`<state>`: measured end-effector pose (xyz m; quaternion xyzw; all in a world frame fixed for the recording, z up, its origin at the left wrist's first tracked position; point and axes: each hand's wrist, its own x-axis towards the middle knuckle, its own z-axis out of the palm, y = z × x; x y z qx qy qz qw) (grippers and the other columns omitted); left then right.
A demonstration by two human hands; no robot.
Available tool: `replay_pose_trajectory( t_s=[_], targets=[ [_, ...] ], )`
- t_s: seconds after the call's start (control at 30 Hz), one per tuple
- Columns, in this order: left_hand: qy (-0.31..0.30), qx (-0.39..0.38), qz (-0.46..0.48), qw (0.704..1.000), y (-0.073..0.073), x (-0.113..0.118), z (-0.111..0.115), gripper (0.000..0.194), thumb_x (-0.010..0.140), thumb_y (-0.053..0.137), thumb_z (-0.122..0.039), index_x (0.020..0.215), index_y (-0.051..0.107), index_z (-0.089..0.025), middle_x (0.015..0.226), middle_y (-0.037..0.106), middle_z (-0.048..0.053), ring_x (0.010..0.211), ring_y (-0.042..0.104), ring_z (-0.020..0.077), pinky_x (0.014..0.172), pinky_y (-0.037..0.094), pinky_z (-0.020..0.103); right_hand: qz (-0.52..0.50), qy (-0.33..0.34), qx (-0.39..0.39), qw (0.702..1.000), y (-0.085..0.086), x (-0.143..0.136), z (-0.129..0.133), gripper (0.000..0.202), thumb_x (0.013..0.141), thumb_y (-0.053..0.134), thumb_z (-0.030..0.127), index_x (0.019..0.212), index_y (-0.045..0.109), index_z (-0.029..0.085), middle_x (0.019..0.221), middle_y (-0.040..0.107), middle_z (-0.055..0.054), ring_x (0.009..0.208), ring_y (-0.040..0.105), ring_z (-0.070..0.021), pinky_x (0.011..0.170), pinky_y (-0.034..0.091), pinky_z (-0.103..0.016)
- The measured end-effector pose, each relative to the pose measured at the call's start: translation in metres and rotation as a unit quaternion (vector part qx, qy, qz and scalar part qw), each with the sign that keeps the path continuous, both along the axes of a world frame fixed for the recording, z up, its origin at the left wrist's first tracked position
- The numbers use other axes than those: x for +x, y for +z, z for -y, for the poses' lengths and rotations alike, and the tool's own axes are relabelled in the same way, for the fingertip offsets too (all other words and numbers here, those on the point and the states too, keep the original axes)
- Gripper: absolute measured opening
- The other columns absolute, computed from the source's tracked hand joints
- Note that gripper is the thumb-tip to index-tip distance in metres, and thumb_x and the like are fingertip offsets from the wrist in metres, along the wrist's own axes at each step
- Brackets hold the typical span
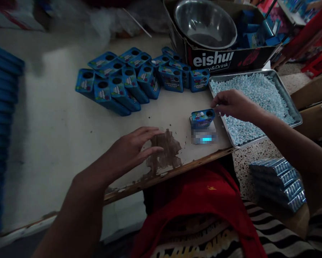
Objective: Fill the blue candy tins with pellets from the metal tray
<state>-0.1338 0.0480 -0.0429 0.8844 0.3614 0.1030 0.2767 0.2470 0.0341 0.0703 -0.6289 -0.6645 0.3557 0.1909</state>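
Note:
A small blue candy box (202,120) with a round hole in its top stands on a digital scale (197,138) with a lit display. One white candy lies on the box's top beside the hole. My right hand (232,104) is just right of the box, over the near-left rim of a metal tray (232,138). Its fingers are curled and pinched together, and what they may hold is hidden. Pale blue and white candies (254,95) fill the tray. My left hand (138,145) hovers over the worn patch of the table, fingers stretched out, holding nothing.
Several blue boxes with holes (126,80) stand grouped at the table's back. Behind the tray, a black carton (209,59) holds a steel bowl (204,25) and more blue boxes. Stacked blue packs (2,132) line the left side. Silvery blister packs (280,182) are stacked at lower right.

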Motion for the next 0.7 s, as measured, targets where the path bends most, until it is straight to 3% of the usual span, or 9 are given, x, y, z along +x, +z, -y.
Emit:
replay_pose_trajectory(
  t_s=[0.1,0.27,0.47,0.7],
  targets=[
    [0.005,0.016,0.017,1.000,-0.003,0.004,-0.004,0.072,0.108,0.040,-0.078,0.147,0.072,-0.026,0.152,0.072,0.013,0.136,0.071,0.0342,0.113,0.060,0.045,0.089,0.038,0.041,0.994,0.012,-0.003,0.003,0.008,0.089,0.077,0.023,0.093,0.081,0.017,0.073,0.069,0.000,0.075,0.063,-0.0149,0.071,0.043,-0.028],
    [0.011,0.003,0.046,0.999,0.003,0.013,-0.008,0.063,0.109,0.049,-0.070,0.147,0.072,-0.025,0.150,0.072,0.013,0.139,0.070,0.0344,0.118,0.058,0.047,0.116,0.080,0.008,0.990,0.022,-0.014,-0.001,0.015,0.095,0.068,0.023,0.094,0.083,0.018,0.071,0.069,0.002,0.073,0.062,-0.0128,0.075,0.041,-0.028],
    [-0.011,-0.007,0.050,0.999,0.001,0.015,-0.009,0.062,0.110,0.047,-0.067,0.148,0.071,-0.024,0.150,0.072,0.014,0.139,0.069,0.0339,0.116,0.059,0.046,0.114,0.063,-0.036,0.991,0.009,-0.020,-0.010,0.013,0.093,0.074,0.029,0.094,0.082,0.019,0.069,0.070,0.003,0.065,0.058,-0.0111,0.070,0.039,-0.027],
    [0.012,-0.001,0.032,0.999,-0.007,0.010,-0.007,0.061,0.111,0.047,-0.066,0.150,0.070,-0.025,0.156,0.067,0.014,0.141,0.067,0.0361,0.113,0.060,0.046,0.100,-0.003,0.016,0.995,-0.011,-0.024,-0.015,0.027,0.091,0.085,0.040,0.080,0.075,0.017,0.060,0.060,0.004,0.064,0.055,-0.0119,0.067,0.034,-0.029]
  ],
)
